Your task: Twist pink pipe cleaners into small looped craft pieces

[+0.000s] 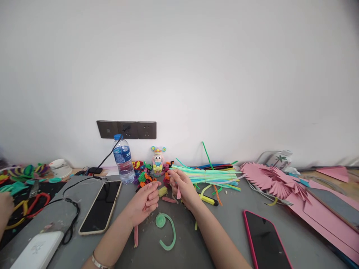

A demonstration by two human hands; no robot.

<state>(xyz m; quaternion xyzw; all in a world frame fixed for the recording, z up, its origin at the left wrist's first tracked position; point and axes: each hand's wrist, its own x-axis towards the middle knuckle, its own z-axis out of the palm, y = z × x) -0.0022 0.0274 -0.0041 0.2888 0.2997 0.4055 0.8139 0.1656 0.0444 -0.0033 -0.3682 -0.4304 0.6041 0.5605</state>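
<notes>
My left hand (144, 200) is in the middle with its fingers curled in and the thumb against the index finger; whatever they grip, if anything, is too small to make out. Facing it, my right hand (183, 188) is closed, and a short pink fuzzy strip (178, 193) sticks out below its fingers. Between my forearms lies a green pipe cleaner (173, 233), one end coiled into a flat disc. A pink pipe cleaner (136, 237) shows beside my left wrist. Beyond my hands lie a yellowish fuzzy piece (162, 192) and another pink piece (168, 200).
Behind stand a water bottle (123, 160) and a small figurine (157, 162), near a pipe cleaner bundle (210, 175). Phones lie left (101, 207) and right (266, 239). Also here: a yellow cutter (208, 200), folded pink paper (269, 179), a power bank (37, 250), another person's hand (5, 209).
</notes>
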